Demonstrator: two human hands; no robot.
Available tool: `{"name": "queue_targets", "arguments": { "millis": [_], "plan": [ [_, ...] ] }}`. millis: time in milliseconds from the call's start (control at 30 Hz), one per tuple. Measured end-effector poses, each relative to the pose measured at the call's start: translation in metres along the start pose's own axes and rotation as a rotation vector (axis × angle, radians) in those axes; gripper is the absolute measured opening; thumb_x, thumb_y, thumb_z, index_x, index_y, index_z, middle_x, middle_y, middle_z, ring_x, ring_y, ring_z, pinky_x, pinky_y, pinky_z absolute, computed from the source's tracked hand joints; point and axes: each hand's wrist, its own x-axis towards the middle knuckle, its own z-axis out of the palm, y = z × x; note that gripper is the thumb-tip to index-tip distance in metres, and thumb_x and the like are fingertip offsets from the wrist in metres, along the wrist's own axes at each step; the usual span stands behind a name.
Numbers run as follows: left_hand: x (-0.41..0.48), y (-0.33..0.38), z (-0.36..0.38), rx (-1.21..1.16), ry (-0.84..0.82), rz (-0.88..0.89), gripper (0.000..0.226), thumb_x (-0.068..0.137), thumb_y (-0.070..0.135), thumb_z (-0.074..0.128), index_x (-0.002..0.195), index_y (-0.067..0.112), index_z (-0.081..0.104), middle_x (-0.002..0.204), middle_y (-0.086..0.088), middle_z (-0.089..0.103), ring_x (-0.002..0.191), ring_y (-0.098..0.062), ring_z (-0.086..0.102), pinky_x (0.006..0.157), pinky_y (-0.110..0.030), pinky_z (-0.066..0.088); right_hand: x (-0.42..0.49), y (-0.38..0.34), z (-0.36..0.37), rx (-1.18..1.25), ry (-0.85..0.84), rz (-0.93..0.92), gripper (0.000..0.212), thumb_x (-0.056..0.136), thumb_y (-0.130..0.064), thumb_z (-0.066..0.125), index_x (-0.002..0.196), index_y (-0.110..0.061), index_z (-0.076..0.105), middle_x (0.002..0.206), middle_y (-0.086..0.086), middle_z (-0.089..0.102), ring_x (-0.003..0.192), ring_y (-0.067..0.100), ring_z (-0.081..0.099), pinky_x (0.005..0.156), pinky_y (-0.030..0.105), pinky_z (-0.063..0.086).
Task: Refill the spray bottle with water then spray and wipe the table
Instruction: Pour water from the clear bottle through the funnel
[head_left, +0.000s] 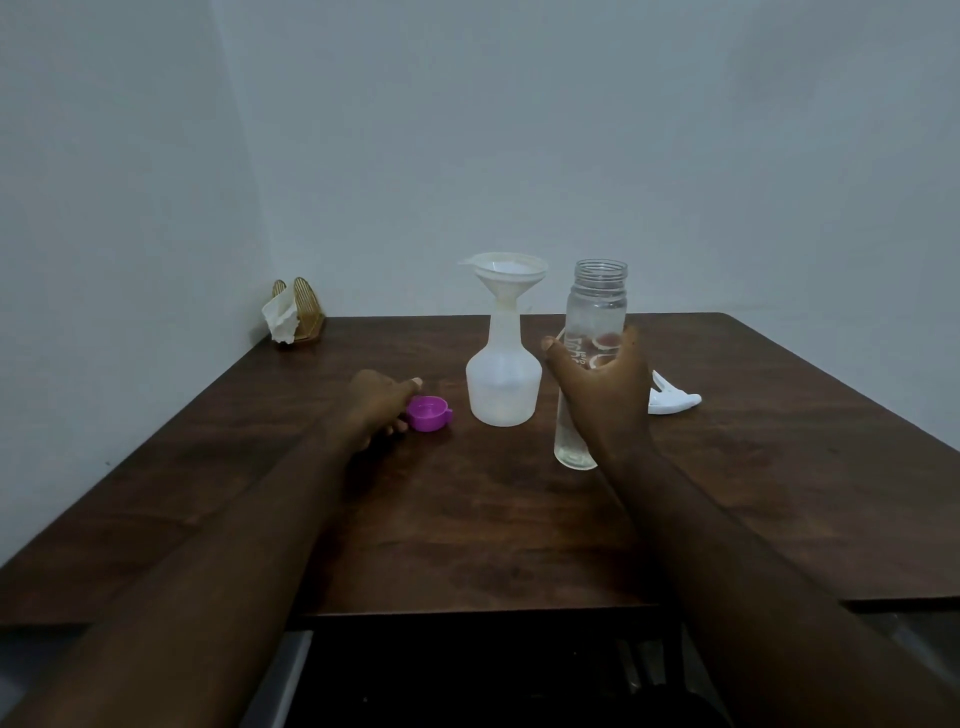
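A white translucent spray bottle body (503, 382) stands mid-table with a white funnel (506, 275) set in its neck. To its right stands a tall clear water bottle (595, 312), uncapped, and my right hand (602, 389) is wrapped around its middle. The bottle's base rests on the dark wooden table (467, 519). My left hand (382, 402) lies on the table beside a purple cap (427, 413), fingertips touching or almost touching it. The white spray head (672, 401) lies on the table behind my right hand.
A gold napkin holder (301, 312) with a white napkin stands in the far left corner against the wall. The wall runs along the table's left and far edges. The near table edge sits just below my forearms.
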Motion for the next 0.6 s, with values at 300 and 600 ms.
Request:
{"name": "queue_targets", "arguments": {
  "millis": [300,600],
  "plan": [
    [-0.008,0.043,-0.002,-0.208,0.177,0.337,0.038,0.096,0.041,0.053,0.082,0.008,0.066,0.070,-0.007,0.067,0.059,-0.015,0.061,0.056,-0.028,0.047,0.005,0.004,-0.004,0.023,-0.052,-0.045,0.034,0.084,-0.024,0.075,0.105,-0.011,0.053,0.086,-0.010,0.062,0.074,-0.015,0.058,0.064,0.002,0.040],
    [-0.021,0.113,-0.005,-0.516,-0.083,0.222,0.057,0.093,0.062,0.043,0.095,0.008,0.063,0.075,-0.009,0.067,0.059,-0.018,0.062,0.052,-0.025,0.047,0.015,0.003,-0.010,-0.018,-0.130,-0.070,0.032,0.081,-0.031,0.077,0.105,-0.020,0.058,0.088,-0.012,0.066,0.079,-0.012,0.060,0.062,0.001,0.041]
  ]
}}
